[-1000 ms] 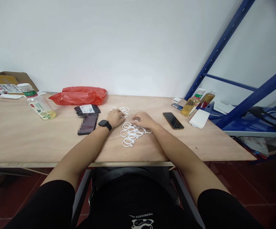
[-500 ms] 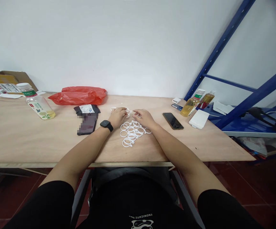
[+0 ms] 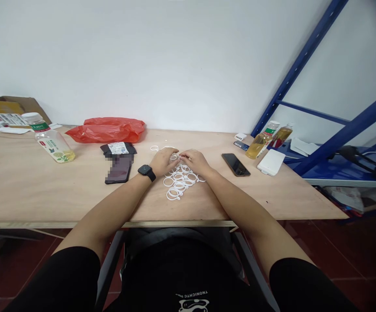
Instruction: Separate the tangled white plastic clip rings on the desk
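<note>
Over the far side of a pile of white plastic rings, my two hands meet at the fingertips. My left hand, with a black watch on the wrist, is closed with thumb and fingers pinching a white plastic ring. The fingers of my right hand are closed at the same ring's right side, where a small part of it is hidden. Each ring in the pile is thin and has a small round tab. Another white ring lies beyond my left hand.
A red plastic bag, a black packet and a dark, partly blurred flat object lie left. A bottle stands farther left. To the right are a phone, a white box and a drink bottle.
My hands have come together, the right moving slightly left. A white ring now shows between their fingertips. The pile's far edge is more covered by my hands.
</note>
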The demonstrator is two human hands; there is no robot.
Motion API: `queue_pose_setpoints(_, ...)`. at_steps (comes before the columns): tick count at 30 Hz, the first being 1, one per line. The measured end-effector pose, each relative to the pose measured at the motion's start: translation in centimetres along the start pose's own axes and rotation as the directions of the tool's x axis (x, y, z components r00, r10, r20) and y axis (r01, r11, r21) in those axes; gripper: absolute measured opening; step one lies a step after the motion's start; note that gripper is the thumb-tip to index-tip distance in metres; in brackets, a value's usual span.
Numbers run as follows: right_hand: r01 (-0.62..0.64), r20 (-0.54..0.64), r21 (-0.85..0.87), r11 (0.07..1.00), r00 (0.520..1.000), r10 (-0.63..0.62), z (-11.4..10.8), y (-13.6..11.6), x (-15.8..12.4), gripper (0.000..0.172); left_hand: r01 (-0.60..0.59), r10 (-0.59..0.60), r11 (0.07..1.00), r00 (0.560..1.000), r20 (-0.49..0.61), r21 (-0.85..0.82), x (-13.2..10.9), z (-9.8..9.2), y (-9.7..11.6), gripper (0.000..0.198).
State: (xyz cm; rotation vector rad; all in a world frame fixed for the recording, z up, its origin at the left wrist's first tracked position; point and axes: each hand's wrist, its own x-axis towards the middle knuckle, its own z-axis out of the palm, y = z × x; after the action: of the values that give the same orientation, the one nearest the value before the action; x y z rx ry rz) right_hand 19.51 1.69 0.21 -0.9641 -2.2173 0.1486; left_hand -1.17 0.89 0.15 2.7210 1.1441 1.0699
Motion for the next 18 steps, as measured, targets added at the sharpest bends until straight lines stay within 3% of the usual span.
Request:
queue_pose_setpoints(5, 0.062, 0.056, -0.024, 0.998, 0.997, -0.06, 0.1, -0.6, -0.1, 0.018, 0.032, -0.033, 0.999, 0.996, 0.079, 0.015, 0.1, -0.2, 0.5, 0.029)
queue_pose_setpoints(11, 0.032, 0.066, -0.039, 0.999, 0.997, -0.029, 0.1, -0.7, -0.1, 0.017, 0.054, -0.053, 0.999, 0.997, 0.062, -0.009, 0.1, 0.0, 0.8, 0.028)
queue_pose_setpoints(15, -0.046, -0.02, -0.01, 0.999, 0.999, 0.046, 0.1, -0.2, 0.0, 0.016, 0.09, -0.091, 0.996, 0.995, -0.033, -0.023, 0.2, 0.2, -0.6, 0.031)
queue_pose_setpoints(18, -0.122, -0.074, -0.016, 0.992, 0.99, 0.12, -0.1, 0.5, 0.0, 0.014, 0.19, -0.185, 0.98, 0.98, -0.078, 0.058, -0.1, 0.3, -2.6, 0.03)
